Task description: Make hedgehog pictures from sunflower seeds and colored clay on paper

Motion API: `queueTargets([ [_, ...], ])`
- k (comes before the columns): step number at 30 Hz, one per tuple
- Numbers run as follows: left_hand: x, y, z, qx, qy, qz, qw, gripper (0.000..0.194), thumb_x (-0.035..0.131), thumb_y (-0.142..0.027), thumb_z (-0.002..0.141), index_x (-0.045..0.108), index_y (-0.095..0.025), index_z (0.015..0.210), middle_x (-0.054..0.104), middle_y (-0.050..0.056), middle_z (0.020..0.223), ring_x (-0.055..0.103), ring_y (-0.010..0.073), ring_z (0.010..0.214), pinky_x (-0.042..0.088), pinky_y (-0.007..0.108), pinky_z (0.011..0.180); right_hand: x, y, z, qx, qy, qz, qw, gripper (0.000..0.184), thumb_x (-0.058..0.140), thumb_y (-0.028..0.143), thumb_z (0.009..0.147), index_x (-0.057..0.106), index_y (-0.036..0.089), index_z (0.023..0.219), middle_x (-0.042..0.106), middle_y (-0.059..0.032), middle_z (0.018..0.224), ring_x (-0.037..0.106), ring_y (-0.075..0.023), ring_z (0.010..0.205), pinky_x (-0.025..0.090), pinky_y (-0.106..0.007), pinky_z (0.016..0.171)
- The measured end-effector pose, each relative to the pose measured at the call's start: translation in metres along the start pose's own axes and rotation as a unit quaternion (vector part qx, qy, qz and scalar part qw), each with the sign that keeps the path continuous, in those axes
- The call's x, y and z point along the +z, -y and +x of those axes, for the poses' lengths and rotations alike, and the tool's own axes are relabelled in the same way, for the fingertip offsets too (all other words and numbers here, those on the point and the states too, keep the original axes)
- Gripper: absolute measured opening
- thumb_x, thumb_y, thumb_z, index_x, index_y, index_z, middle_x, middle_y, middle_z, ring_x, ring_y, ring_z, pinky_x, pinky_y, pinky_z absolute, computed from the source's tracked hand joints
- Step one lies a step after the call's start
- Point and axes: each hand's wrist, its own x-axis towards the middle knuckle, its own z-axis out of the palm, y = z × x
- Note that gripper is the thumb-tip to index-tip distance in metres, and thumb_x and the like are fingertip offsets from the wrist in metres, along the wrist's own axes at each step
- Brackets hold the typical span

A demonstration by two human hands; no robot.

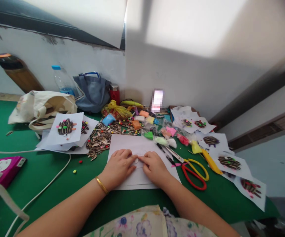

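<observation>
A small round whitish piece (136, 161) lies on a sheet of white paper (127, 141) in front of me. My left hand (119, 167) rests on the paper with its fingers stretched out, the index fingertip at the piece. From the other side, my right hand (154, 167) points its index finger at the same spot, its other fingers partly bent. Both index fingertips nearly meet there, and neither hand grips anything. Faint pencil marks show on the paper above the fingers. Right of my right hand lie black pens (170, 160) and scissors (194, 171) with red and yellow handles.
Striped sunflower seeds (99, 140) are heaped left of the paper. Bagged coloured clay (183, 139) lies behind it. Cards with seed pictures (69, 128) flank both sides. A yellow utility knife (211, 161), a white cable (50, 181) and a purple box (5, 172) lie on the green cloth.
</observation>
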Motion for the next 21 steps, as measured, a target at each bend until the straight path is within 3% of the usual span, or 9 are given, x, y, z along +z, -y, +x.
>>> queueTargets([
  [21, 0.0004, 0.0033, -0.0009, -0.006, 0.002, -0.037, 0.999, 0.036, 0.061, -0.036, 0.087, 0.058, -0.029, 0.121, 0.056, 0.006, 0.114, 0.051, 0.0255, 0.109, 0.038, 0.043, 0.099, -0.0003, 0.0015, -0.0001, 0.001, 0.0, -0.015, 1.0, 0.045, 0.053, 0.008, 0.081, 0.066, 0.023, 0.121, 0.059, -0.0062, 0.096, 0.049, -0.0205, 0.093, 0.042, -0.034, 0.086],
])
